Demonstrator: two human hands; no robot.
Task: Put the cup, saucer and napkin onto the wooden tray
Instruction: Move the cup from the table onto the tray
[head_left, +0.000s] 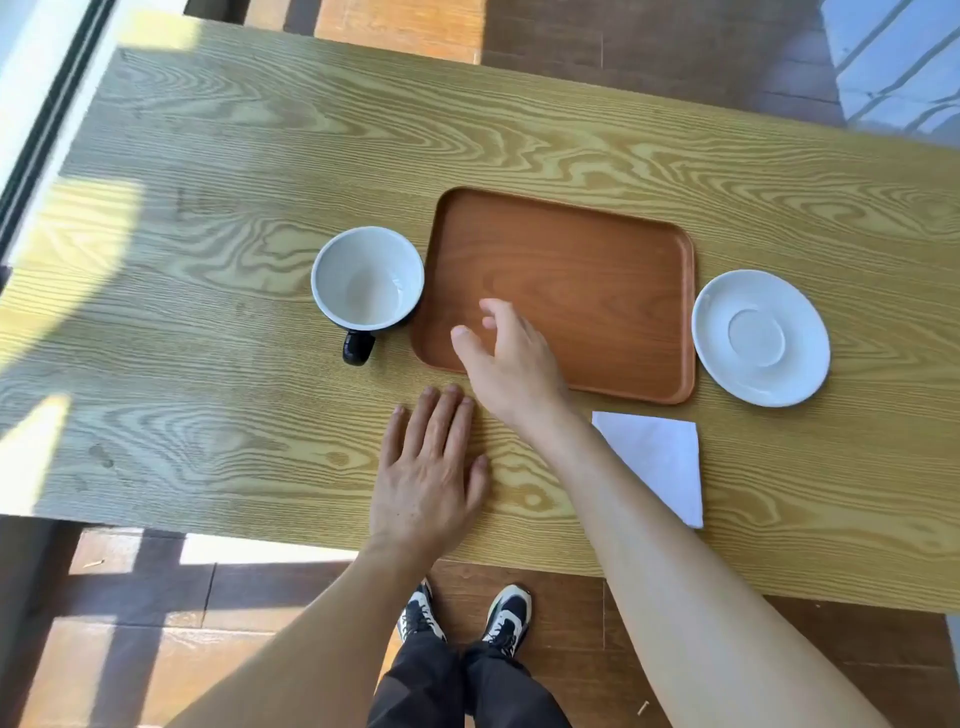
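Observation:
A brown wooden tray (587, 270) lies flat mid-table with nothing on it. An upright cup (367, 278), white inside and black outside with its handle toward me, stands against the tray's left edge. A white saucer (760, 338) sits just right of the tray. A folded white napkin (660, 462) lies in front of the tray's right corner, partly under my right forearm. My right hand (511, 364) hovers over the tray's near left corner, fingers apart and pointing toward the cup, holding nothing. My left hand (428, 478) rests flat on the table near the front edge.
The light wooden table (208, 260) stretches wide to the left and behind the tray, with sun patches on its left side. Its front edge runs just below my left hand. A window frame (36, 130) borders the table's left end. My shoes (467, 616) show on the brown floor below.

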